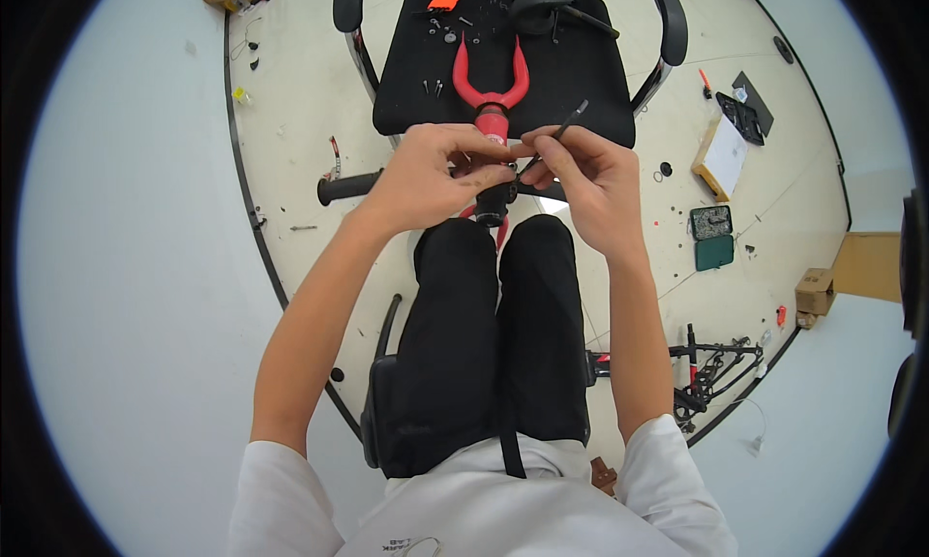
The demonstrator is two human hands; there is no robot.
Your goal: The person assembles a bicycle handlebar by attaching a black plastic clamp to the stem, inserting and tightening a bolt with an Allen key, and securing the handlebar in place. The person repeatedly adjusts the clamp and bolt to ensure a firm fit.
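A red bicycle fork lies with its two legs on the black chair seat, its tube end pointing toward me. Above my knees, a black stem and a handlebar with a black grip sit across that end. My left hand is closed at the stem, thumb and fingers pinched together; what lies between them is hidden. In my right hand is a thin black rod-shaped tool, tilted, its lower end at the stem beside my left fingertips. The exact kind of tool cannot be made out.
The chair seat carries small screws, an orange item and a black saddle. On the floor at right lie a green case of small parts, a white-topped box and a black bicycle frame.
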